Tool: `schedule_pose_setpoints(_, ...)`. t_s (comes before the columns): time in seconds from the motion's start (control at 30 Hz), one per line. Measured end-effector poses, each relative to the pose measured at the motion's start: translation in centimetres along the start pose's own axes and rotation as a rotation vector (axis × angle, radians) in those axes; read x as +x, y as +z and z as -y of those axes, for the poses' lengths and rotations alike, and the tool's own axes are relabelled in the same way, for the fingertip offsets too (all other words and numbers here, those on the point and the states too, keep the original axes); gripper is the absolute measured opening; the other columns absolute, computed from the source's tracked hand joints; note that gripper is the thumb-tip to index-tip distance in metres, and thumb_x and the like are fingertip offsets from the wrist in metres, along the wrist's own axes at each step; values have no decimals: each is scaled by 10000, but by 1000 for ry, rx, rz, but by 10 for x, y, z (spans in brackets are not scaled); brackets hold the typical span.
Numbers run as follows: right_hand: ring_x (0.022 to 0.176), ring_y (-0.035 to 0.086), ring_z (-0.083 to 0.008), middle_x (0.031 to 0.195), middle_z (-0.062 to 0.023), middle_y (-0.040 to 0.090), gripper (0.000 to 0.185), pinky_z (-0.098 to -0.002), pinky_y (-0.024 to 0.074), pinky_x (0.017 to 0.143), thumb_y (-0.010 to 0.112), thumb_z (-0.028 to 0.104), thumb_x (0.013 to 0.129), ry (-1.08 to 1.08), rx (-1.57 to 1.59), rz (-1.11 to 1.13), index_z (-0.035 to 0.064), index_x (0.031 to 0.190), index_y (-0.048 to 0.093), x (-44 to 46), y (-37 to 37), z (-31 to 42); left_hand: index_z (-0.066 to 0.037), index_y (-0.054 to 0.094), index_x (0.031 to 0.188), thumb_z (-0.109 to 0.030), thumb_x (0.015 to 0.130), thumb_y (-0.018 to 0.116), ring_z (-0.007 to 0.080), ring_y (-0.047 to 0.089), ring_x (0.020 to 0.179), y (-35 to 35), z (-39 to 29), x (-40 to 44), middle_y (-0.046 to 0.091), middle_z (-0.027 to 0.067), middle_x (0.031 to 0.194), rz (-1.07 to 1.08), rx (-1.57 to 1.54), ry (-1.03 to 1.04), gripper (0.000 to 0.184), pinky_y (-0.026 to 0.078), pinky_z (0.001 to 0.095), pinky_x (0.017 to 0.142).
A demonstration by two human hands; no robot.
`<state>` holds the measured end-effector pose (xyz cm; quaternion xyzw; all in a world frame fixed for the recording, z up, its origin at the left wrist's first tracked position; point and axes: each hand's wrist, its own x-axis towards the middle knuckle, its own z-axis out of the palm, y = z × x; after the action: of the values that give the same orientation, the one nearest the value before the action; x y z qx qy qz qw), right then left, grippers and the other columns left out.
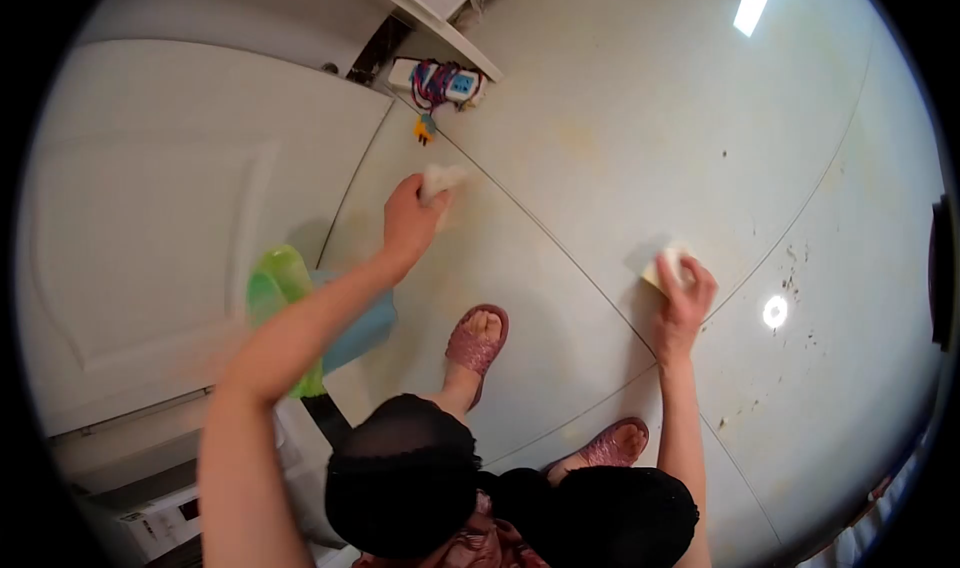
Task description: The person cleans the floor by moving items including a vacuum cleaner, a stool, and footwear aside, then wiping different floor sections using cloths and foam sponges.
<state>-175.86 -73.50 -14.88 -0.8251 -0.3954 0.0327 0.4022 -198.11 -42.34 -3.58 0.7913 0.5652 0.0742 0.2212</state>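
My left hand [410, 218] is closed on a crumpled white tissue [442, 180], held out over the tiled floor below a power strip. The tissue is slightly blurred. On the right, my right hand [686, 303] grips a small pale sponge [672, 260], white with a yellowish edge, its fingers bent over it. The sponge is at or just above the floor [570, 168]; I cannot tell which. Faint yellowish stains mark the tiles near my left hand.
A power strip [462, 85] wrapped in a coloured cord lies by a white cabinet, with a yellow plug [424, 131] beside it. A green and blue bin [362, 330] stands by the white door [160, 198]. Dark crumbs [790, 278] dot the right floor. My slippered feet are between my arms.
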Motion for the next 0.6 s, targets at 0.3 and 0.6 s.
schedule_pose_setpoints(0.3,1175,448,-369,1270,-107,517,614,-450,420,1021,622,-122,669,26,13,439,168,1203,708,-62,-11,55,-18,580,1228,-240,1007,558,286,648,931,42,194,70,634,122,1093,-850,-440,-774,314,553,369,796)
schedule_pose_setpoints(0.6,1178,457,-343,1263,-105,520,568,-443,423,1015,694,-113,705,169,32,402,167,1200,709,-62,-10,99,-118,682,1179,102,783,622,276,634,1009,162,45,-24,672,86,1105,-308,-315,225,457,524,371,868)
